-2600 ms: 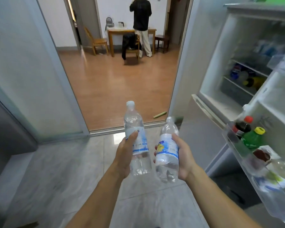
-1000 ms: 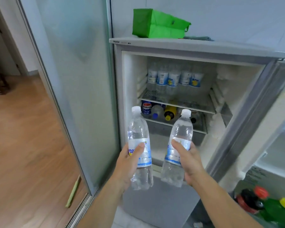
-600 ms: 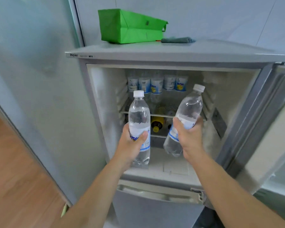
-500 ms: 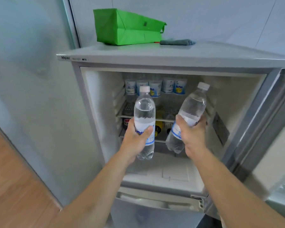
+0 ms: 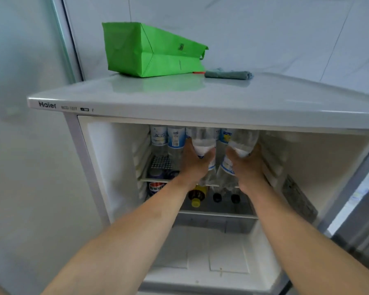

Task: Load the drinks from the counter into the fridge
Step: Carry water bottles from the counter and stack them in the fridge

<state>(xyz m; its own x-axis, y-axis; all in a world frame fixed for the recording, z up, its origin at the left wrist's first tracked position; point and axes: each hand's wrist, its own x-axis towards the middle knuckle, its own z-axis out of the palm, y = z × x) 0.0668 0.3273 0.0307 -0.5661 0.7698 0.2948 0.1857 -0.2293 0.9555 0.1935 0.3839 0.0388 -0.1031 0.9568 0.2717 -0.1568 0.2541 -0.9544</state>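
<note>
Two clear water bottles are inside the open fridge (image 5: pixel 136 99), held over the upper wire shelf (image 5: pixel 158 165), their tops hidden behind the fridge's top edge. The left bottle (image 5: pixel 202 141) stands close to upright in the left hand (image 5: pixel 195 165), whose fingers and thumb are curled round its labelled middle. The right bottle (image 5: pixel 243 143) leans to the right and sits in the right hand (image 5: pixel 246 167), gripped the same way round its blue-and-white label. The two bottles are just beside each other, with a narrow gap between them. Whether their bases touch the shelf cannot be told — the hands and blur cover that part.

Behind and to the left of them, a row of similar bottles (image 5: pixel 166 138) with blue-and-white labels stands at the back of the same shelf. On the shelf below, drinks lie on their sides with caps pointing outward: a yellow-capped bottle (image 5: pixel 196 198), two dark-capped bottles (image 5: pixel 226 198) and a can with a red and blue label (image 5: pixel 156 187) at the left.

Both bare forearms reach in from the bottom of the view. The fridge door (image 5: pixel 358 209) stands open at the right edge. On top of the fridge lies a green bag (image 5: pixel 145 52) on its side, and just to its right — near the wall — a folded grey-blue cloth (image 5: pixel 228 73).
</note>
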